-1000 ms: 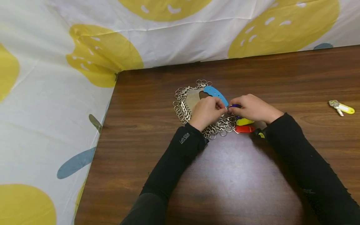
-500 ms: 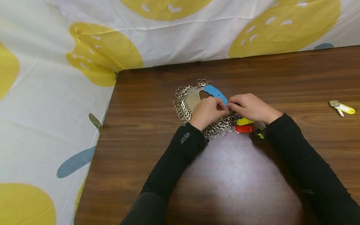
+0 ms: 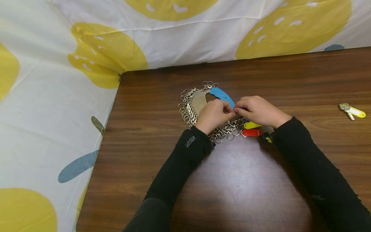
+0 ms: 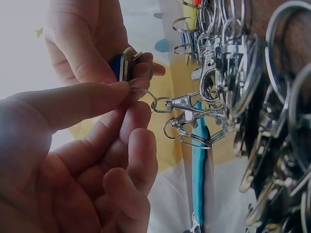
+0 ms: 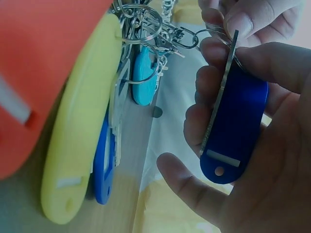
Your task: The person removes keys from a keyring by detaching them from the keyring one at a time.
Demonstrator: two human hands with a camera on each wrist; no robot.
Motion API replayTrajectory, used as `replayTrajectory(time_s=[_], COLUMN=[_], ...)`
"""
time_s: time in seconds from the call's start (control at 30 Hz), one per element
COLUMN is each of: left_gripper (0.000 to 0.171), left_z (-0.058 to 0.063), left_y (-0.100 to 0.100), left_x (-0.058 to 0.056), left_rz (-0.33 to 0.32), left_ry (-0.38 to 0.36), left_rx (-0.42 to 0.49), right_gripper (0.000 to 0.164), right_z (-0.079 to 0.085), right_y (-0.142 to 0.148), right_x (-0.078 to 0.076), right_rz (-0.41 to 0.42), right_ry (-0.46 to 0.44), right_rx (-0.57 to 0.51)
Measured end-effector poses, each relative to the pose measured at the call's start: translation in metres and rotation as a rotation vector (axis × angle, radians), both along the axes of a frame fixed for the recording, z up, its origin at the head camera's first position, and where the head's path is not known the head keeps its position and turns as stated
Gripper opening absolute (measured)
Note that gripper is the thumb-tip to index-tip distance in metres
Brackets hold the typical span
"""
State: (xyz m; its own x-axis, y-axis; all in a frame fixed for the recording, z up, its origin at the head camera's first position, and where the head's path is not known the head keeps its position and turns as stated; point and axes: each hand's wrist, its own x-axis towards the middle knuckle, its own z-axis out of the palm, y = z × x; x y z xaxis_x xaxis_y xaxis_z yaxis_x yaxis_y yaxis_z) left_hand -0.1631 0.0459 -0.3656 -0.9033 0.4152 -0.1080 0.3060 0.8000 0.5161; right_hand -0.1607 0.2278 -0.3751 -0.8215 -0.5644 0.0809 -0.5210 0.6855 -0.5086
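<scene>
We find the fingers of the left hand pinching a thin wire ring, which links to a metal clip. The fingers of the right hand grip one blue tag, the thumb across its upper end, with one key lying along its edge. The hands meet just beside the lower end of a light-blue handle; whether tag and ring are joined, we cannot tell.

We judge the tag light, stiff and smooth, perhaps slippery, best held by its flat faces; the ring looks springy, best taken near its ends.

Around the hands, the handle belongs to one grey plate, fringed with clips and rings too many to count. Beside it are one red tag, one yellow tag and a second blue tag. Well apart, far right on the brown desk, we see another yellow tag with at least one key. We count five tags.
</scene>
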Motion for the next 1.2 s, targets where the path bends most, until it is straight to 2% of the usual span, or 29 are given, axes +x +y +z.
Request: replayTrajectory(time_s=[0.4, 0.67, 0.87, 1.07, 1.2], left_gripper=[0.010, 0.016, 0.015, 0.009, 0.008], left_z=[-0.0008, -0.0018, -0.0005, -0.0006, -0.0022], left_y=[0.0006, 0.0000, 0.0005, 0.0001, 0.0009], left_x=[0.0007, -0.0006, -0.0005, 0.0003, 0.0000], left_rz=[-0.028, -0.022, -0.017, -0.046, -0.085], left_ry=[0.046, 0.049, 0.039, 0.097, 0.166], left_rx=[-0.065, -0.040, -0.056, -0.066, -0.124], right_gripper=[0.013, 0.014, 0.014, 0.014, 0.014], right_z=[-0.0018, 0.0000, -0.0005, -0.0007, -0.0004], right_y=[0.0004, 0.0012, 0.0004, 0.0007, 0.0009], right_x=[0.0008, 0.0006, 0.0010, 0.0015, 0.0013], right_rz=[-0.009, 0.008, 0.015, -0.003, -0.007], right_ry=[0.008, 0.022, 0.022, -0.003, -0.009], right_rx=[0.005, 0.011, 0.003, -0.003, 0.000])
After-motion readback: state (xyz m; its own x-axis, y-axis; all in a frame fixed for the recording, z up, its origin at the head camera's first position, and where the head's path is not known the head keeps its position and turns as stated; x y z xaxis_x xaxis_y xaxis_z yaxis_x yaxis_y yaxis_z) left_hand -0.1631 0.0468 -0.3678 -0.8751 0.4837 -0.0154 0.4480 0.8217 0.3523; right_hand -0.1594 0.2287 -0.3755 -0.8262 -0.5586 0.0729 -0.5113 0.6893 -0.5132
